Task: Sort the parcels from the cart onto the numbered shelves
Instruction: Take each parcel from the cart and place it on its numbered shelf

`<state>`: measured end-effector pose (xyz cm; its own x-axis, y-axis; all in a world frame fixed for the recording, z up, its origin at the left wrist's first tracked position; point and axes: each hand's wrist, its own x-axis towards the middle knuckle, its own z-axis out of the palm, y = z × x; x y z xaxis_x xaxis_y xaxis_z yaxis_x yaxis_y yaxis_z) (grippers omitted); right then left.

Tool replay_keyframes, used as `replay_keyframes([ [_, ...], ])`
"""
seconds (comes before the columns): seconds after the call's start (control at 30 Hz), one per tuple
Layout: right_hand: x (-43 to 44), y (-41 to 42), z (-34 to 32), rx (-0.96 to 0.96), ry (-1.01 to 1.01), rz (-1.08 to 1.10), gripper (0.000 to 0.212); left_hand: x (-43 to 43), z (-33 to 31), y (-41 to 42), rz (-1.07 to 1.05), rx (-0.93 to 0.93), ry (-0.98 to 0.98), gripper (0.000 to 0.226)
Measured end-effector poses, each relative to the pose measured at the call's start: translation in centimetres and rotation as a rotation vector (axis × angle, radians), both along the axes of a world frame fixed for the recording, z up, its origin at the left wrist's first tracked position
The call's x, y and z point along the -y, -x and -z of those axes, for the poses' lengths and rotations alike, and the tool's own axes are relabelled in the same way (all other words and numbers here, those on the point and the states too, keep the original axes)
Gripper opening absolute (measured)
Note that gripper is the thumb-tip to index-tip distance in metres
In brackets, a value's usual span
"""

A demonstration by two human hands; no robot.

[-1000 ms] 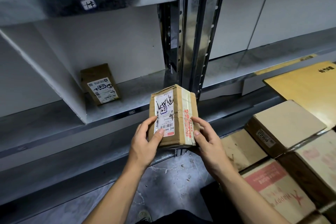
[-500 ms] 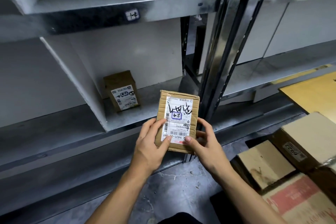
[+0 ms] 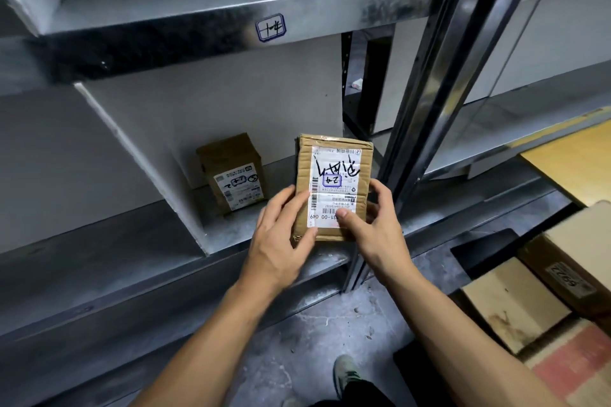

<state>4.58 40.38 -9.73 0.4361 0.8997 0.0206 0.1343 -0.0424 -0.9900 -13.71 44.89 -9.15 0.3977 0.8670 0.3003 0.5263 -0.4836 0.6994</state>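
Both hands hold one small parcel (image 3: pixel 334 188) upright at the shelf (image 3: pixel 231 231) edge: the left hand (image 3: pixel 281 241) pinches its near-left corner, the right hand (image 3: pixel 373 225) grips its right side. Another parcel (image 3: pixel 234 173) stands just beyond the left hand. Placement is under way, I judge; next, slide it in beside that one.

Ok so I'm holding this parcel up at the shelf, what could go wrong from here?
1. The left grip and right grip pinch only the lower end of the parcel, so it may tip or slip.
2. Its boxed mark looks like 24, while the shelf tag seems to differ: possibly the wrong bay.
3. Sliding it in could knock the small box standing on the shelf.
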Motion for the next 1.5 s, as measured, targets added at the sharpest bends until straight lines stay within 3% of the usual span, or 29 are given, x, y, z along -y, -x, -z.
replay_keyframes([
  [0.1,-2.8,-1.4,-0.3,0.029,-0.017,-0.006,0.060,-1.9,-0.6,0.2,-0.019,-0.045,-0.007,0.055],
  [0.3,-8.9,-4.5,0.5,0.135,-0.012,-0.047,0.064,-4.5,-1.2,1.7,-0.044,-0.372,-0.057,0.052],
  [0.4,-11.7,-5.2,1.5,0.139,-0.018,-0.061,0.073,-5.3,-1.1,2.0,-0.084,-0.451,-0.044,0.052],
  [0.77,-17.5,-6.2,3.8,0.063,0.014,-0.255,0.055,-6.5,-0.1,0.4,-0.200,-0.526,0.015,0.051],
  [0.97,-18.1,-7.1,5.6,0.143,0.073,-0.328,0.068,-6.1,0.4,-0.3,-0.240,-0.508,0.047,0.049],
  [1.3,-17.8,-7.3,5.5,0.153,0.158,-0.311,0.065,-5.4,0.6,0.0,-0.255,-0.508,0.059,0.049],
  [1.4,-16.2,-7.2,4.7,0.273,0.188,-0.251,0.068,-5.2,0.7,-0.1,-0.238,-0.525,0.051,0.049],
  [1.5,-13.2,-6.9,4.5,0.499,0.200,-0.179,0.051,-5.2,0.8,0.0,-0.210,-0.554,0.017,0.049],
])
